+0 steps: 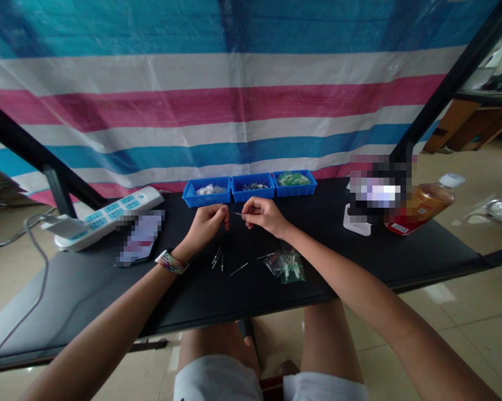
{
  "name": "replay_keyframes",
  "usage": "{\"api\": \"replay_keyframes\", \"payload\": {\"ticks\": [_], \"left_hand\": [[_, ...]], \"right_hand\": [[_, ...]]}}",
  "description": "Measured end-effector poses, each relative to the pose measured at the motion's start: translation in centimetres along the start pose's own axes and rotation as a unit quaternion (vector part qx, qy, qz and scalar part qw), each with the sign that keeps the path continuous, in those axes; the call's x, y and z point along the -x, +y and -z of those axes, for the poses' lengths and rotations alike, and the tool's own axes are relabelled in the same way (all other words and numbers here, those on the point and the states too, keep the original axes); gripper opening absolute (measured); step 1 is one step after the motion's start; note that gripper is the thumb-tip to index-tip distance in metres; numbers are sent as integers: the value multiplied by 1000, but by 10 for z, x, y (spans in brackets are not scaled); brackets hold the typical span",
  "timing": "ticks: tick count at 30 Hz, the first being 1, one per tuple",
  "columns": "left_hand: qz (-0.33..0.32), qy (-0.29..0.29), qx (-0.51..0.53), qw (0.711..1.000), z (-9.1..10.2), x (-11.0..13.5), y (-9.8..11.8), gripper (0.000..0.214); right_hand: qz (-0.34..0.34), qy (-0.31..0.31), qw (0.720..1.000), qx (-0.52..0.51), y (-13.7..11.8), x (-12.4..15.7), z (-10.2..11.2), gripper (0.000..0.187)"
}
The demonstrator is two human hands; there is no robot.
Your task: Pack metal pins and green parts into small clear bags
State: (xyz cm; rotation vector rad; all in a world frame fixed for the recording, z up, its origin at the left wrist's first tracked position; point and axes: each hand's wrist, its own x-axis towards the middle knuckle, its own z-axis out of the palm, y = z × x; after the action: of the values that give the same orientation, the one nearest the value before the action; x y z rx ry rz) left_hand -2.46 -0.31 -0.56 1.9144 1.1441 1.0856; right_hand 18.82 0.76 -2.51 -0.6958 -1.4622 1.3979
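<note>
A thin metal pin (pixel 236 214) is held above the middle of the table (pixel 121 301), in the space between two bare hands. Its one end is pinched by the fingers of the right hand (pixel 267 217), which are curled close together. Its other end is pointed at the left hand (pixel 207 225), whose fingers are also drawn in narrowly; whether the pin is gripped by them too cannot be made out. A woven bracelet (pixel 172 262) is worn on the left wrist.

Below the hands, several loose pins (pixel 239 269) are scattered on the table, and beside them, below the right forearm, a clear bag (pixel 293 270) of small pieces is laid. Beyond the hands, three blue trays (pixel 254 194) are lined up: white packets (pixel 210 190) are held in the left one, metal pieces (pixel 255 186) in the middle, green packets (pixel 293 179) in the right. A power strip (pixel 113 213) and a phone (pixel 141 239) are placed on the left side, a tilted-looking bottle (pixel 437 195) on the right.
</note>
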Motion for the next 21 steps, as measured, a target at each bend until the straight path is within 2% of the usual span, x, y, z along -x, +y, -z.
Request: {"api": "replay_keyframes", "payload": {"ticks": [8,10,14,17,21], "left_hand": [[8,-3,45,999,0,2,-1,42],[2,6,60,998,0,2,-3,40],[3,11,77,997,0,2,-6,37],[3,1,76,997,-1,3,-6,38],[3,2,58,998,-1,3,-3,40]], "right_hand": [[8,29,999,13,2,-1,0,39],[25,73,997,20,2,-8,3,37],[61,222,972,47,0,-29,19,36],[49,257,960,101,1,-38,32,37],[44,291,946,136,0,-30,47,25]]}}
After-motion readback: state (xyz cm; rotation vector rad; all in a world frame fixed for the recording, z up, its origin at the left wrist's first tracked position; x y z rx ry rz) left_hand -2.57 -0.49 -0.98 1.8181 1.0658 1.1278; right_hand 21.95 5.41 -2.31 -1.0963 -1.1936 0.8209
